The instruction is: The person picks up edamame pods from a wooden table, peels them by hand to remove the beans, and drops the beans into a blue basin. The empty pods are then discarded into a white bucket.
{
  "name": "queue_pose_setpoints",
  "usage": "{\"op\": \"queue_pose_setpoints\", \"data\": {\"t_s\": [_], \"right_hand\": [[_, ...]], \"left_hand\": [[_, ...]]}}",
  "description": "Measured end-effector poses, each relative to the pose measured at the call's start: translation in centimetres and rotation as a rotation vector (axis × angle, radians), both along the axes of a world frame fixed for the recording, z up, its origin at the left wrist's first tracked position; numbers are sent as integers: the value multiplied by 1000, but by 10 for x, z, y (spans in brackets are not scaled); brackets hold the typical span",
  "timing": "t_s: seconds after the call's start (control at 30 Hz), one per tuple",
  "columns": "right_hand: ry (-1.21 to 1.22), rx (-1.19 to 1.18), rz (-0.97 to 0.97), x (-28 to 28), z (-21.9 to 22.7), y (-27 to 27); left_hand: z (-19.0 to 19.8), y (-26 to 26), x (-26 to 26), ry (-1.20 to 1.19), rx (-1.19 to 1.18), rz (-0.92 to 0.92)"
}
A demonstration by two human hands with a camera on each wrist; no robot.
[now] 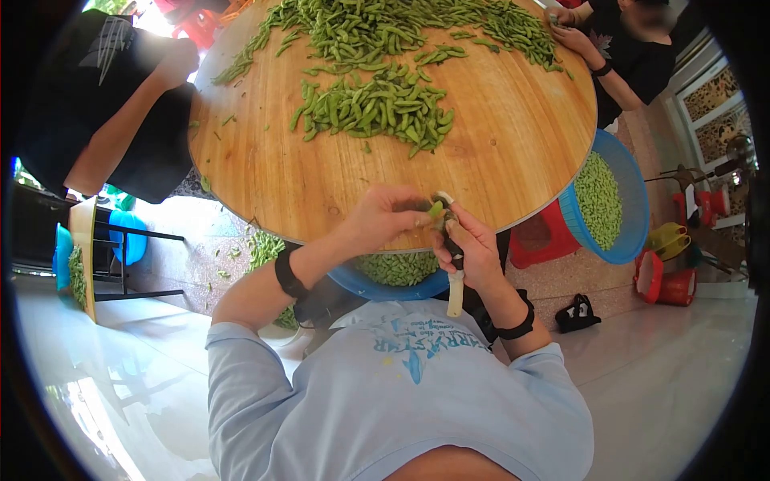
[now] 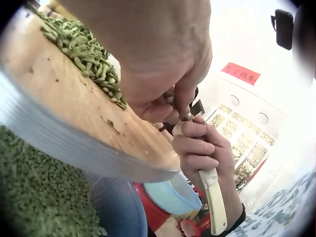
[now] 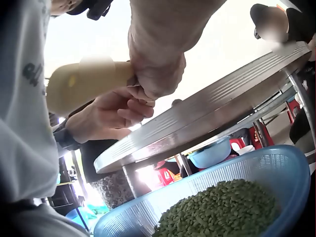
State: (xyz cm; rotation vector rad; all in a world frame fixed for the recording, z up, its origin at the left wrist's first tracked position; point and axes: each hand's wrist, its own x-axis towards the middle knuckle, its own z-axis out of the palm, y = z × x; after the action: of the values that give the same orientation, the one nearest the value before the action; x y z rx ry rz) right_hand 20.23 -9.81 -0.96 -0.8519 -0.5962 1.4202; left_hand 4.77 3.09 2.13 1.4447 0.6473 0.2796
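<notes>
Over the near edge of the round wooden table (image 1: 505,168), both hands meet. My left hand (image 1: 383,212) pinches a green bean pod (image 1: 436,209) between fingertips and thumb. Fingers of my right hand (image 1: 476,255) curl round a tool with a cream handle (image 1: 455,295), which sticks out below the fist; its working end is hidden between the hands. In the left wrist view the same handle (image 2: 216,205) points down from the right fist. Below the hands, a blue basin (image 1: 343,279) holds shelled green beans (image 1: 397,269). A heap of pods (image 1: 385,104) lies farther in.
More pods (image 1: 353,28) cover the table's far side. At the right, a blue basket (image 1: 639,200) of shelled beans stands beside a red stool (image 1: 545,236). People sit left (image 1: 120,88) and right (image 1: 626,60). Pods (image 1: 265,250) lie on the floor at the left.
</notes>
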Motion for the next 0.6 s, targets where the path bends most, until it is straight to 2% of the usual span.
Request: {"op": "queue_pose_setpoints", "data": {"t_s": [0.2, 0.27, 0.43, 0.6], "right_hand": [[117, 8, 98, -3, 1, -3], [135, 13, 112, -4, 1, -3], [5, 29, 61, -9, 3, -5], [-70, 77, 94, -7, 0, -6]], "left_hand": [[-1, -8, -6, -37, -98, 20], [-4, -10, -8, -120, 2, 40], [-11, -12, -11, -148, 6, 55], [-14, -13, -15, -230, -41, 60]]}}
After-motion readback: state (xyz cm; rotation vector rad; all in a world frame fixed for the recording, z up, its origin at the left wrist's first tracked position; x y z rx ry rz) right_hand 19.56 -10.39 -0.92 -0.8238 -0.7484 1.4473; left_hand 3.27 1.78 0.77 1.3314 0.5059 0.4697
